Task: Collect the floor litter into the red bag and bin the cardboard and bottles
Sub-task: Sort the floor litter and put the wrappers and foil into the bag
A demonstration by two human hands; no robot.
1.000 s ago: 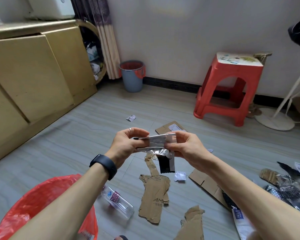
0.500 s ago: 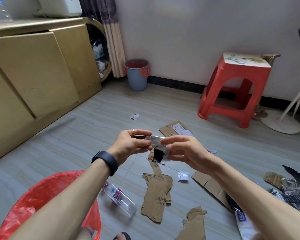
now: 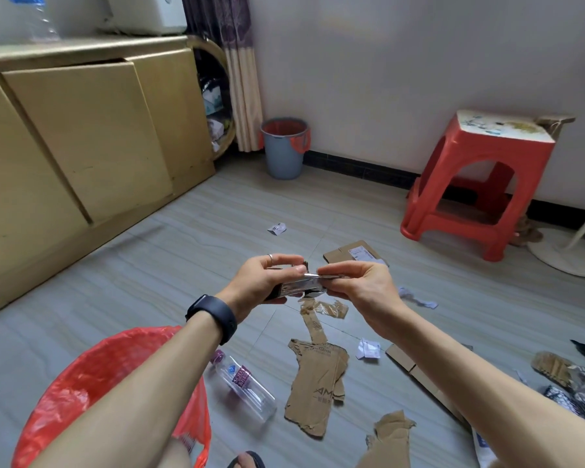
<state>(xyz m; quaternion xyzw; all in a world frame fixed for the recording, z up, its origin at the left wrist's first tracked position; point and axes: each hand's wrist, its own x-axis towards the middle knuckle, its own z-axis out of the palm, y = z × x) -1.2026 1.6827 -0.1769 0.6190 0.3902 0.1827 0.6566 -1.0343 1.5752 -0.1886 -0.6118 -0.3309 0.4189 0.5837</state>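
My left hand (image 3: pixel 267 282) and my right hand (image 3: pixel 358 285) meet at chest height, both pinching a folded silver foil wrapper (image 3: pixel 304 284) between them. The open red bag (image 3: pixel 92 376) sits at the lower left under my left forearm. A clear plastic bottle (image 3: pixel 242 388) with a purple label lies on the floor beside the bag. Torn cardboard pieces (image 3: pixel 318 376) lie below my hands, another cardboard scrap (image 3: pixel 390 437) lies nearer me, and a flat cardboard box piece (image 3: pixel 352 253) lies beyond them. Small paper scraps (image 3: pixel 368 349) dot the tiles.
A grey bin (image 3: pixel 283 148) with a red liner stands by the far wall near the curtain. A red plastic stool (image 3: pixel 480 184) stands at the right, a white fan base (image 3: pixel 568 255) beyond it. A tan cabinet (image 3: pixel 75 157) lines the left. Foil and black litter (image 3: pixel 574 383) lie at right.
The wrapper's dangling black end has been folded up, so the foil is now a compact strip between both hands. My view has shifted left.
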